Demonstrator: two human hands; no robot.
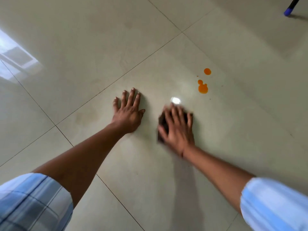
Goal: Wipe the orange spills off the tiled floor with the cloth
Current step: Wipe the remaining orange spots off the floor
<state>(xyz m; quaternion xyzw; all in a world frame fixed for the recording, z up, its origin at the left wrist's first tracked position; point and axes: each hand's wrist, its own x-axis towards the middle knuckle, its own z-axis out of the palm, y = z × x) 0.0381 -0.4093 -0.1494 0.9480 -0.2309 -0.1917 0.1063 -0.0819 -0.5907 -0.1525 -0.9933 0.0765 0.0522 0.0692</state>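
Observation:
Orange spills lie on the pale tiled floor (pixel 166 172): a round drop (pixel 207 71) farthest away and a larger double blob (pixel 202 88) nearer me. My right hand (pixel 177 129) presses flat on a dark cloth (pixel 161 120), fingers spread, blurred with motion, a short way below and left of the blobs. The cloth shows only at the hand's left and top edges. My left hand (pixel 129 111) rests flat on the floor with fingers apart, holding nothing, left of the cloth.
A dark pole with a blue tip (pixel 288 12) stands at the top right corner. Grout lines cross the glossy tiles. A bright light reflection (pixel 176 100) sits just above my right hand, and a window glare (pixel 15 59) lies at the left.

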